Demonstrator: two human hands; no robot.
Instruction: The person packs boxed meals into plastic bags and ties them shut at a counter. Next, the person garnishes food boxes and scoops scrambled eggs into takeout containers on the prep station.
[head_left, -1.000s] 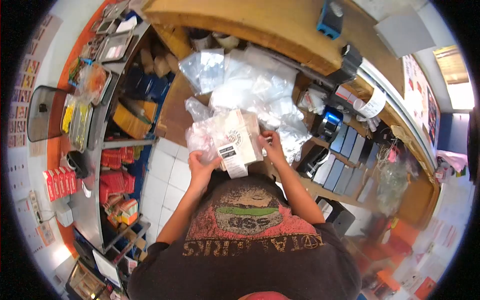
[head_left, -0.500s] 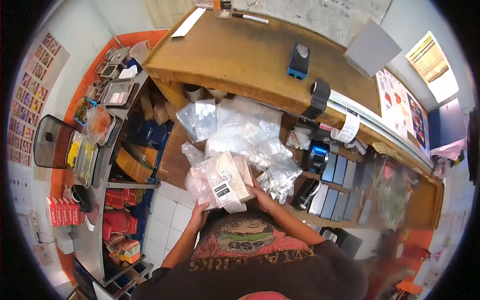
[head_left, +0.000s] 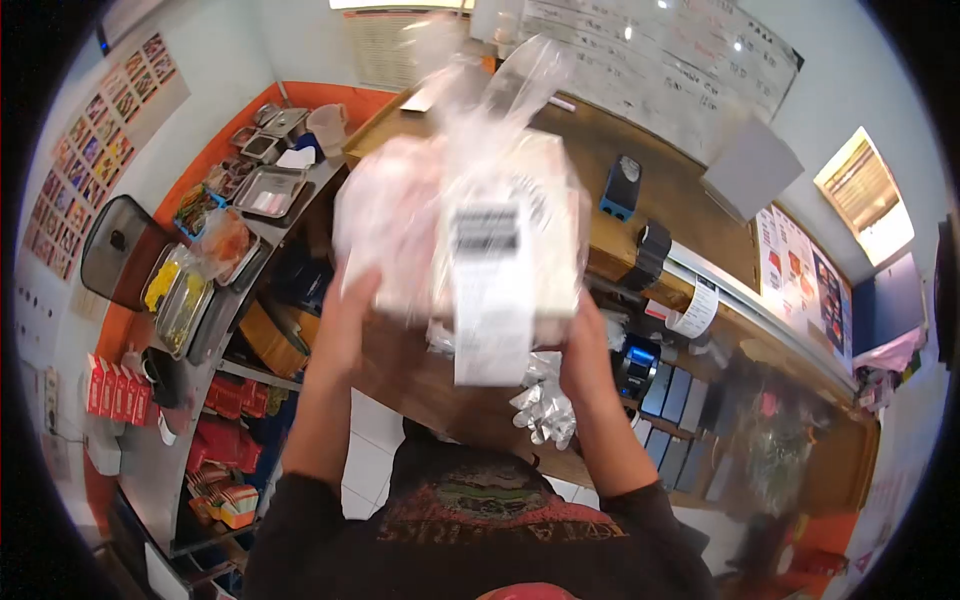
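Dark T-shirt (head_left: pixel 440 555), short sleeves (head_left: pixel 298 515), faded red-green print (head_left: pixel 500 497)

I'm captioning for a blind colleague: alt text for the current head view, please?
A person's left hand and right hand hold a transparent plastic bag containing a pale boxy package, a white printed paper slip in front. Beyond are a brown wooden counter and a white written-on board.

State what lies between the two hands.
In the head view, a filled clear plastic bag, a printed receipt on its front, lies between the left hand and the right hand.
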